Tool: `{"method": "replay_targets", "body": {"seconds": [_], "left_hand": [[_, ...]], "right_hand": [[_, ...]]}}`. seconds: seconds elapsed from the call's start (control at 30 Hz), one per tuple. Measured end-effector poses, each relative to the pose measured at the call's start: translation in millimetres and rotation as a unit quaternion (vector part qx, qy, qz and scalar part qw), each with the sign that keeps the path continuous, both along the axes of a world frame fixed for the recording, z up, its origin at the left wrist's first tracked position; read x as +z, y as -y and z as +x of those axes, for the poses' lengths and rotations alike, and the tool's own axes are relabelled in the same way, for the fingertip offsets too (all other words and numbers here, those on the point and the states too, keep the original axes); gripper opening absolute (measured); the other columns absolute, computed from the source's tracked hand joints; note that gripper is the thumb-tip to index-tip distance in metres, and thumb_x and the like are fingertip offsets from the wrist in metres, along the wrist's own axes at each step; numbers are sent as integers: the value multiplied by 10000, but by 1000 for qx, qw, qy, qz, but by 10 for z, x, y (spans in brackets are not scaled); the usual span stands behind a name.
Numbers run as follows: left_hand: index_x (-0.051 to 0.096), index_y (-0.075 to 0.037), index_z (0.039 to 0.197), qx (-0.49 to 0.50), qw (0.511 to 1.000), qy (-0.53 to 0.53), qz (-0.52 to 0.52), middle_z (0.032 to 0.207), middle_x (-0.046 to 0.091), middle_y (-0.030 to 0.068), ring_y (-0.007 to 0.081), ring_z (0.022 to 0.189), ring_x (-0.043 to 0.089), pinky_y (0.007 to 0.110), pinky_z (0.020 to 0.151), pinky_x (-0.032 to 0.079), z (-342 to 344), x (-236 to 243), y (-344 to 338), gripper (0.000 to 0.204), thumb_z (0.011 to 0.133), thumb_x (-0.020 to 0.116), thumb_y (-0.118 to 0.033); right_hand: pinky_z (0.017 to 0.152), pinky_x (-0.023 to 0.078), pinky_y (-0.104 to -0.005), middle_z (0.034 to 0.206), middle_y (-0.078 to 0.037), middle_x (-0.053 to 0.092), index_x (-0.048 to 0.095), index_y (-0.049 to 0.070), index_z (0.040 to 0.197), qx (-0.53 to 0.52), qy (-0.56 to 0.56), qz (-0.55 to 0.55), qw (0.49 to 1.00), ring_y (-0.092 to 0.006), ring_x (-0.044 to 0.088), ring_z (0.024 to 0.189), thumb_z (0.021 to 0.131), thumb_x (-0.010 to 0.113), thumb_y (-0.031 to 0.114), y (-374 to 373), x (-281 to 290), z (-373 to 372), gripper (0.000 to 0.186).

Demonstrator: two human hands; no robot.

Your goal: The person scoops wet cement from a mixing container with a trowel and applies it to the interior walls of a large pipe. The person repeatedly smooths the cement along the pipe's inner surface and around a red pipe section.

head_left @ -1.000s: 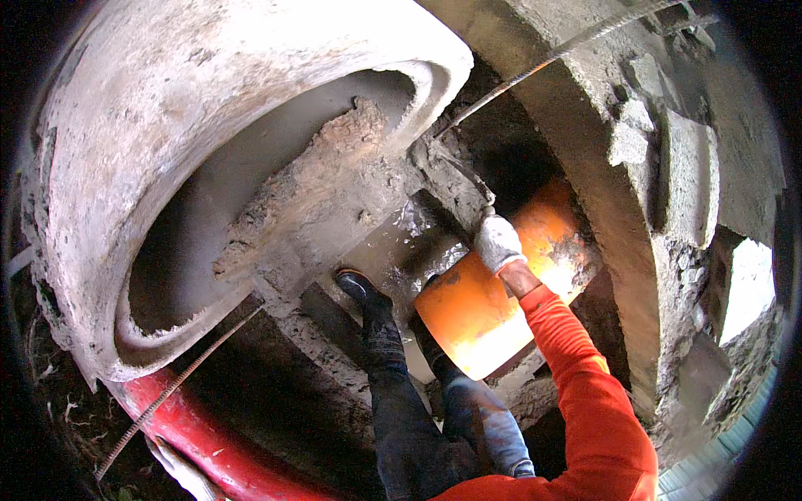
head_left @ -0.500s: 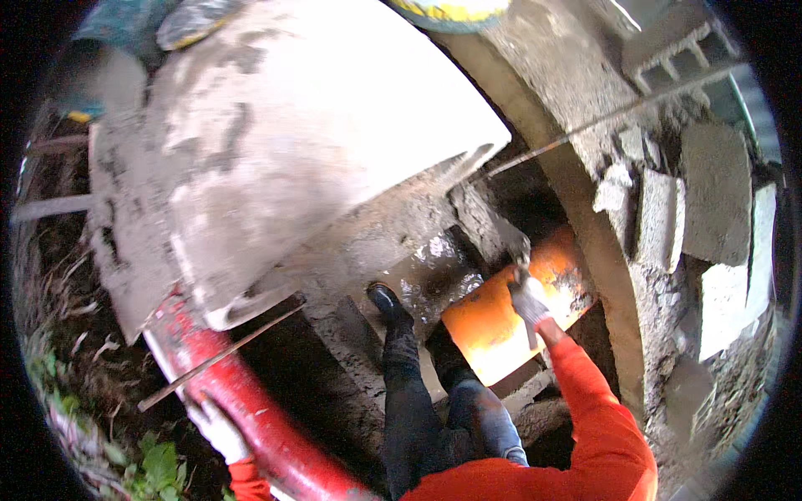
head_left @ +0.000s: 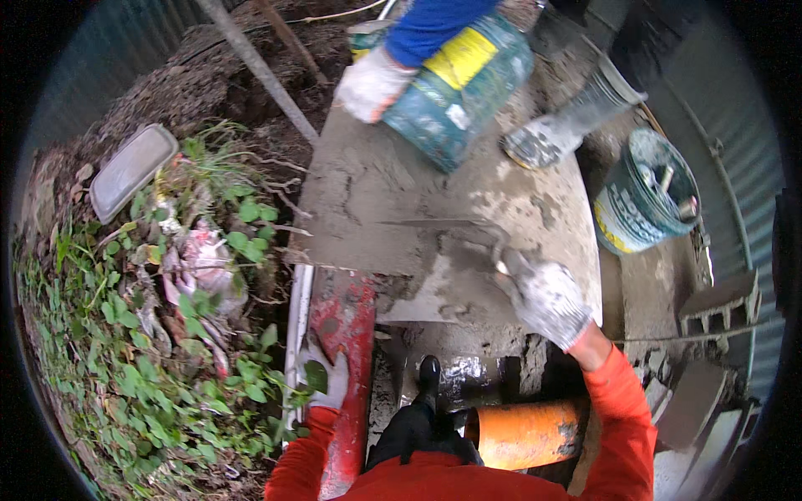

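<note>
My right hand [head_left: 553,302], in a dirty white glove, is closed round the handle of a trowel [head_left: 468,224]. The trowel's blade lies low over wet grey mortar [head_left: 393,242] on a pale board [head_left: 576,250]. My left hand [head_left: 327,376], also gloved, rests with its fingers extended along the left side of a red pipe [head_left: 344,334]; a leaf partly covers it. Across the board, another person's gloved hand [head_left: 374,83], with a blue sleeve, is on a tipped teal bucket [head_left: 480,92] with a yellow patch.
A boot [head_left: 543,138] stands on the board's far side. To its right is another bucket [head_left: 643,192] with tools in it. Beneath me, an orange pipe [head_left: 526,438] lies in a pit. Broken concrete blocks [head_left: 689,401] are at right, leafy plants [head_left: 150,334] at left.
The view has swung up and left. My right hand with the trowel has moved from above the orange pipe to the mortar on the board. The other person's hand and tipped bucket are now visible.
</note>
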State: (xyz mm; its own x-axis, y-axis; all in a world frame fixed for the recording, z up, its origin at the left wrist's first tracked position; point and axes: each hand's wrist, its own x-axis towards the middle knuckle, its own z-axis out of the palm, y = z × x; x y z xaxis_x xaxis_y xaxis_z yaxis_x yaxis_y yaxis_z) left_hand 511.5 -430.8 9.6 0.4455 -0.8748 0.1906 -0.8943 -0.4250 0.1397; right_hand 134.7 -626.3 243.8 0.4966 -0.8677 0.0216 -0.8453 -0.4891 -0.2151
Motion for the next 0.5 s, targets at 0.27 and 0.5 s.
{"method": "replay_targets", "body": {"seconds": [0.27, 0.5], "left_hand": [[376, 21, 1574, -11, 997, -60, -54, 1471, 529, 321, 492, 1351, 513, 564, 1134, 413, -43, 1, -8, 826, 944, 718, -389], [380, 22, 1571, 10, 996, -83, -20, 1466, 536, 318, 491, 1346, 518, 565, 1133, 417, -93, -123, -55, 823, 948, 711, -401]], "right_hand": [[701, 595, -468, 936, -226, 709, 531, -90, 1285, 25, -87, -155, 984, -371, 726, 816, 938, 500, 54, 1156, -140, 1157, 377], [745, 617, -457, 920, -253, 734, 682, -74, 1086, 19, -110, -77, 991, -405, 756, 868, 894, 554, 34, 1581, -837, 1452, 255]]}}
